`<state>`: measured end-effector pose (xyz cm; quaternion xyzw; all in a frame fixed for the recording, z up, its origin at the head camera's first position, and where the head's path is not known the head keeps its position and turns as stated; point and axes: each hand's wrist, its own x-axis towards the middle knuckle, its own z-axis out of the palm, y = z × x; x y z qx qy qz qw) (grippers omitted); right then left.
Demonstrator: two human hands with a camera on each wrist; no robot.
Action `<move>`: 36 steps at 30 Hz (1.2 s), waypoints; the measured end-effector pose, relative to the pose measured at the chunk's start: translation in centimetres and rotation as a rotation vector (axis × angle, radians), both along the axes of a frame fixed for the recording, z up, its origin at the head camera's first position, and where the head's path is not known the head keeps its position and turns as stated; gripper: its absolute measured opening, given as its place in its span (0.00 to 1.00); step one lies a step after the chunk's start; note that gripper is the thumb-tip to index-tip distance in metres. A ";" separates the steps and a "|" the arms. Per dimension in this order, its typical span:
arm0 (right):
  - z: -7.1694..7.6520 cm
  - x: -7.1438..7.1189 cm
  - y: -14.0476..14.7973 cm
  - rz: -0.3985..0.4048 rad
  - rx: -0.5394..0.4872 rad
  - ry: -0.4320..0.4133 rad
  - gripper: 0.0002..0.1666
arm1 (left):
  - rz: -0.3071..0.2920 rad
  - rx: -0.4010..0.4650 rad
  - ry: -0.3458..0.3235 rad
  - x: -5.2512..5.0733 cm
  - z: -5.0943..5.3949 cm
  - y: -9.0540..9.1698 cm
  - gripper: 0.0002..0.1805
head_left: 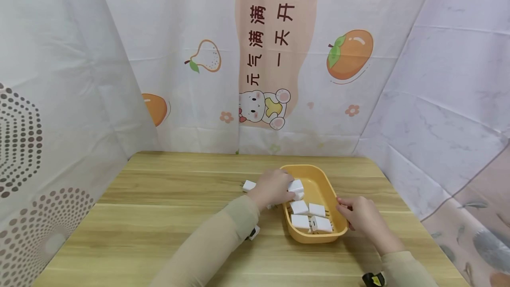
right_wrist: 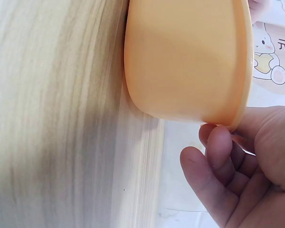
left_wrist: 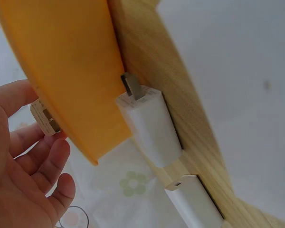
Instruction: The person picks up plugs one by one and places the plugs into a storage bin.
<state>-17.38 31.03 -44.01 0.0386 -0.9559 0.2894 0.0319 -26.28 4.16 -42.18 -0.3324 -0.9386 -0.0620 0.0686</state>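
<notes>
My left hand (head_left: 275, 187) reaches over the left rim of a yellow plastic box (head_left: 328, 185). Its fingers hold a white plug-in charger (left_wrist: 45, 118), prongs showing in the left wrist view, at the box's edge. Inside the box lie several similar white chargers (head_left: 317, 210). My right hand (head_left: 364, 218) pinches the box's right rim between thumb and fingers; the right wrist view shows this grip on the rim (right_wrist: 247, 85). Left of the box, one charger (head_left: 249, 185) rests on the table, partly hidden by the left hand. Another charger (left_wrist: 149, 126) stands beside the box wall in the left wrist view.
The wooden table (head_left: 159, 207) carries all of this. A printed curtain (head_left: 191, 101) hangs behind it, with further cloths at both sides. A large blurred white surface (left_wrist: 247, 95) covers the right of the left wrist view; its kind is unclear.
</notes>
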 end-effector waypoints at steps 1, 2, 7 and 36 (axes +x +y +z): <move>0.0 0.0 0.0 -0.003 0.001 0.001 0.21 | 0.000 -0.004 0.000 0.0 0.0 0.2 0.14; 0.0 0.0 0.0 -0.005 0.004 0.002 0.21 | -0.001 -0.008 0.001 0.0 0.0 0.3 0.14; 0.0 0.0 0.0 -0.010 0.017 0.000 0.21 | 0.007 -0.032 0.019 -0.2 -0.3 0.9 0.15; -0.1 -0.1 0.1 0.003 -0.002 0.014 0.20 | 0.000 -0.077 0.008 0.0 -0.5 1.2 0.15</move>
